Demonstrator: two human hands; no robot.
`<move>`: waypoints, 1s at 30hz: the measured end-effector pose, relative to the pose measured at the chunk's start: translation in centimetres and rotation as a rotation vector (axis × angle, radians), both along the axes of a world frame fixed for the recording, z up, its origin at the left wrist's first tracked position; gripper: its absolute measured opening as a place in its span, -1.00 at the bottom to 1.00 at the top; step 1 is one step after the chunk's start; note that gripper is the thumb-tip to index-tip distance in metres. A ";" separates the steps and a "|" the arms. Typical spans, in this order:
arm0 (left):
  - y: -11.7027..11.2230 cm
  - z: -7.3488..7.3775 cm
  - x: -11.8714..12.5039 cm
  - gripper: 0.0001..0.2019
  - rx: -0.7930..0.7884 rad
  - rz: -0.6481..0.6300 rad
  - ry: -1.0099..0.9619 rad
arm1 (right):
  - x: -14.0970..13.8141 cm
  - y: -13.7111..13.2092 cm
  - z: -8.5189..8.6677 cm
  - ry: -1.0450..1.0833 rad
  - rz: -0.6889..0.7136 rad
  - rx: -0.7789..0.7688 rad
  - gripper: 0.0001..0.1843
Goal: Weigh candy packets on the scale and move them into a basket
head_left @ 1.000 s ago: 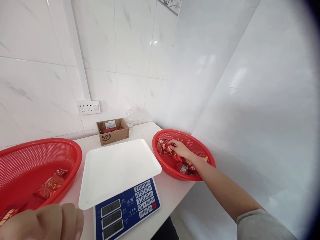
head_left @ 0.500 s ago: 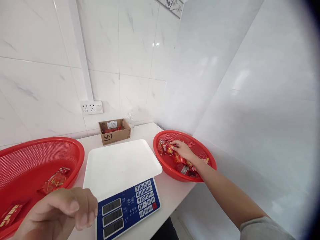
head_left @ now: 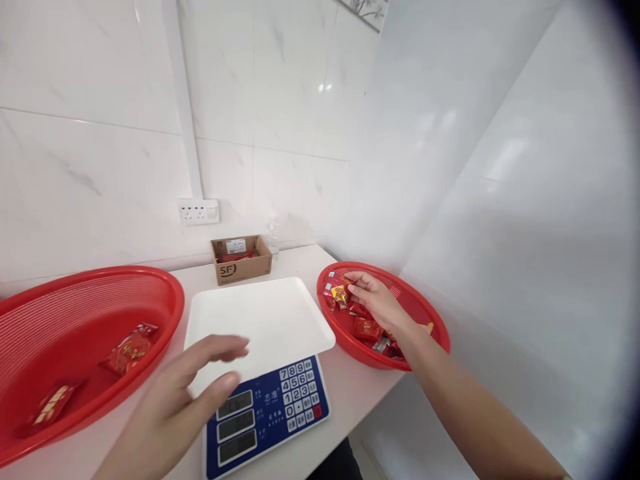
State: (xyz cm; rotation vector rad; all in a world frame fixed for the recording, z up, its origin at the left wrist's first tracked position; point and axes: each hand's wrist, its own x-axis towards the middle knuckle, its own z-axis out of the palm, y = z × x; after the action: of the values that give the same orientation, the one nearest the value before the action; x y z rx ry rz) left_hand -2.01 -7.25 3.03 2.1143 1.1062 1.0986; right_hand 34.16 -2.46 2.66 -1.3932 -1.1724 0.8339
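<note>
My left hand [head_left: 187, 393] hovers over the near left corner of a digital scale [head_left: 267, 407], thumb and fingers apart, with nothing in it. The scale's white platform [head_left: 260, 320] is bare. On the right, my right hand [head_left: 377, 300] reaches into a red plastic basket [head_left: 425, 307]. Its thumb and fingertips pinch a small red and yellow snack packet [head_left: 340, 294] near the basket's left side. Below the hand lie several more red packets [head_left: 367, 328], partly covered by my hand and forearm.
A larger red basket [head_left: 173, 293] on the left holds a few red packets [head_left: 131, 348]. Behind the scale stand a small cardboard box [head_left: 245, 269] with red packets inside and a clear plastic bottle [head_left: 273, 235]. Tiled walls close off the back and right.
My left hand has moved right and forward from beside the left basket to over the scale, its fingers opening out. My right hand stays in the right basket, now with a packet at its fingertips.
</note>
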 end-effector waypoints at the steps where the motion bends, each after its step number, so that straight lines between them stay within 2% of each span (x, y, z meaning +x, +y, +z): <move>1: 0.2 0.2 0.8 -0.70 -0.044 -0.005 0.044 | -1.5 -0.2 0.1 0.035 0.053 0.014 -0.68; 3: 0.7 0.3 2.2 -0.59 -0.139 -0.032 0.065 | -4.7 -0.6 -0.1 0.142 0.176 0.069 -0.69; 5: 1.1 0.1 3.1 -0.49 -0.214 -0.075 -0.007 | -8.1 -1.2 -0.5 0.220 0.306 0.103 -0.72; 8: 1.6 -0.4 3.6 -0.51 -0.335 -0.157 -0.221 | -12.0 -2.3 -1.2 0.194 0.451 0.125 -0.77; 10: 1.8 -0.6 3.6 -0.57 -0.401 -0.192 -0.365 | -13.5 -3.0 -1.4 0.169 0.501 0.120 -0.76; 13: 2.1 -0.7 3.4 -0.60 -0.436 -0.192 -0.442 | -14.3 -3.2 -1.2 0.134 0.528 0.065 -0.66; 17: 2.8 -1.3 3.3 -0.57 -0.418 -0.107 -0.423 | -14.4 -2.7 -0.9 0.035 0.501 0.036 -0.59; 19: 3.3 -1.7 3.3 -0.56 -0.359 -0.021 -0.403 | -14.6 -2.1 -1.0 0.038 0.475 0.035 -0.58; 23: 4.0 -2.0 2.7 -0.53 -0.145 0.187 -0.336 | -14.7 -0.7 -1.7 0.026 0.387 0.011 -0.52; 25: 4.1 -2.0 2.3 -0.51 -0.080 0.225 -0.335 | -14.5 -0.1 -2.1 -0.144 0.311 0.041 -0.49; 27: 4.1 -1.8 1.9 -0.51 -0.053 0.236 -0.343 | -14.3 0.0 -2.4 -0.415 0.253 0.074 -0.47; 28: 4.1 -1.8 1.8 -0.50 -0.049 0.238 -0.344 | -14.3 -0.1 -2.5 -0.540 0.263 0.075 -0.45; 30: 4.0 -1.7 1.7 -0.49 -0.052 0.236 -0.343 | -14.5 -0.5 -2.7 -0.692 0.376 0.029 -0.44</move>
State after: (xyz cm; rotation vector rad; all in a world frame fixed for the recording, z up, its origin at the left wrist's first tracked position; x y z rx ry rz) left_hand -0.36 -3.24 1.35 1.7021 1.2169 1.4597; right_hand 19.71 -2.91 -0.06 -1.5084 -2.0136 0.5864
